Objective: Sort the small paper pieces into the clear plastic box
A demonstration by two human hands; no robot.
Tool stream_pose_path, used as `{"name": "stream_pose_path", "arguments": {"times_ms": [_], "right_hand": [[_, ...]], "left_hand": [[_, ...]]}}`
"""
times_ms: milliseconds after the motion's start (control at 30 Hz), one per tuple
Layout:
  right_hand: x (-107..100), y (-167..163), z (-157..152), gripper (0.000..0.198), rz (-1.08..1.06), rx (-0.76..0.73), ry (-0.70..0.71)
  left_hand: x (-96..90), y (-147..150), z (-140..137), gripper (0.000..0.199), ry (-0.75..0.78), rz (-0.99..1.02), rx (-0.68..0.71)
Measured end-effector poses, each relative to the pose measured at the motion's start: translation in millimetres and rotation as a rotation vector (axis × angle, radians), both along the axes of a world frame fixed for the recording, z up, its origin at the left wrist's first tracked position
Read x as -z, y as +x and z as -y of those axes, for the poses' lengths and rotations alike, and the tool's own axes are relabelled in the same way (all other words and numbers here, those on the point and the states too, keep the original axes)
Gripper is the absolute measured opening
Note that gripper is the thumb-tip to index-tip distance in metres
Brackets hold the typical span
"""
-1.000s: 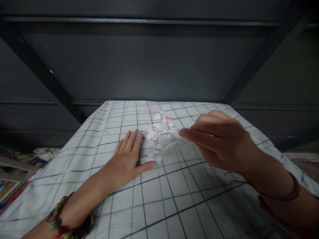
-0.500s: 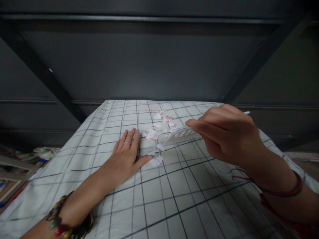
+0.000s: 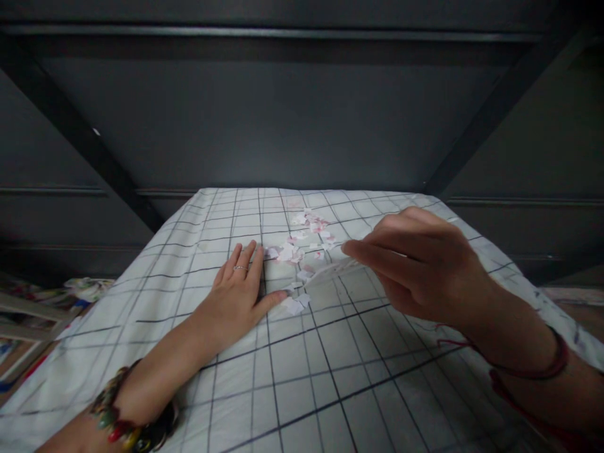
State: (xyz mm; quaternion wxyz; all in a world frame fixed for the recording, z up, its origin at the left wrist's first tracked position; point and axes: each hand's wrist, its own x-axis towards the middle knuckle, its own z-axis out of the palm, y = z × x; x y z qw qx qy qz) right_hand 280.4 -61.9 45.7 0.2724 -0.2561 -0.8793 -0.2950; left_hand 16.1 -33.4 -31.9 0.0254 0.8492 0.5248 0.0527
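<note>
My left hand (image 3: 241, 289) lies palm down on the checked cloth, fingers spread and holding nothing. Its thumb tip touches or nearly touches white torn paper scraps (image 3: 296, 304). More scraps, some with pink marks (image 3: 315, 223), lie scattered beyond the fingertips. On the right, my right hand (image 3: 419, 264) is closed around a thin white tool (image 3: 333, 270) with a flat, ribbed or slotted end; its exact kind is unclear. That end slants down to the left, close to the scraps, and the fingers hide the rest of it.
A white cloth with dark grid lines (image 3: 302, 377) covers the surface and hangs over its sides. Behind it stands a dark panelled wall (image 3: 283, 119). Down at the left are a pale shelf frame (image 3: 28, 308) and a jumble of blurred items.
My right hand has shifted slightly left and down, tilting the white tool flatter, so its handle end no longer shows. My left hand has barely moved.
</note>
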Motion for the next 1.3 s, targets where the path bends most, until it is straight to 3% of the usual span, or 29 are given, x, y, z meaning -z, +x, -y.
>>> {"name": "stream_pose_path", "arguments": {"times_ms": [200,467,833,1033,1300], "right_hand": [[0,-4,3,0.022,-0.07,-0.028,0.014],[0,-7,7,0.02,-0.085,-0.123,-0.032],[-2,-2,7,0.022,-0.112,-0.103,-0.031],[-3,4,7,0.02,-0.022,-0.085,-0.098],[-11,16,12,0.02,-0.089,-0.031,-0.114]], "left_hand": [[4.5,-2,-3,0.084,0.099,0.003,0.005],[1.5,-3,-1,0.082,0.116,-0.009,-0.008],[-0.4,0,-2,0.086,0.076,-0.013,-0.047],[0.4,-2,-2,0.094,0.057,0.005,0.028],[-4.1,-1,1,0.101,0.035,0.027,0.107]]}}
